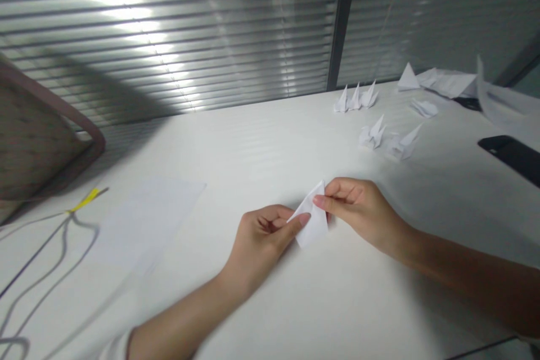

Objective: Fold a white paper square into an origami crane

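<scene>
Between my two hands is a small piece of folded white paper [314, 228], held just over the white table. My left hand [268, 233] pinches its lower left side, thumb on top and fingers curled beneath. On the upper right edge, my right hand [354, 202] has its thumb pressed on the paper, with the other fingers bent behind it. Parts of the fingertips are hidden behind the paper. Beyond my right hand stand folded paper cranes [371, 134], and another row of small paper cranes [355, 98] is farther back.
A flat white sheet [147, 219] lies on the table [253, 152] at left, near cables with a yellow tie [86, 201]. A black phone [512, 154] rests at right. Folded papers [449, 83] are piled at the back right, before the window blinds [211, 28]. A bag-like object [42, 140] stands far left.
</scene>
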The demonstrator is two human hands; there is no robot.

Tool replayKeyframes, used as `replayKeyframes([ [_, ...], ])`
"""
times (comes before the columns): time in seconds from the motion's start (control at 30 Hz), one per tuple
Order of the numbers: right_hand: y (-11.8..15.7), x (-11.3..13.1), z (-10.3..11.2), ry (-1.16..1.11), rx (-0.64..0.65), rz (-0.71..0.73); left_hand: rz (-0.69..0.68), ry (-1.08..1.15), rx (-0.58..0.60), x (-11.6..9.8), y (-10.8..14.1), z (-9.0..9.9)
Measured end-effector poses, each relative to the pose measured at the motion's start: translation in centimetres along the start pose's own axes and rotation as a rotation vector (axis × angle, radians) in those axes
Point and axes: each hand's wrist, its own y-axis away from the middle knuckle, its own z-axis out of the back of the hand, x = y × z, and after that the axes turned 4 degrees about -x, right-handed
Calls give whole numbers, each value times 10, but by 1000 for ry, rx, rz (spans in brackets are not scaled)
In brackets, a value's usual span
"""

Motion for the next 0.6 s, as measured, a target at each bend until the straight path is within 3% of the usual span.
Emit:
replayKeyframes([
  [0.1,0,-2,1,18,73,-53,3,-70,49,0,-1,2],
  [0.23,-2,-4,6,76,68,-43,14,-105,116,-2,-3,4],
  [0.37,-8,-4,16,173,132,-46,-91,-197,158,-2,-4,7],
  [0.43,-12,-5,20,256,175,-34,-235,-408,121,0,-2,9],
  [0.53,-15,-7,24,424,187,83,-677,-757,-29,5,2,14],
  [0.6,-16,-8,24,548,173,206,-943,-898,27,8,4,17],
])
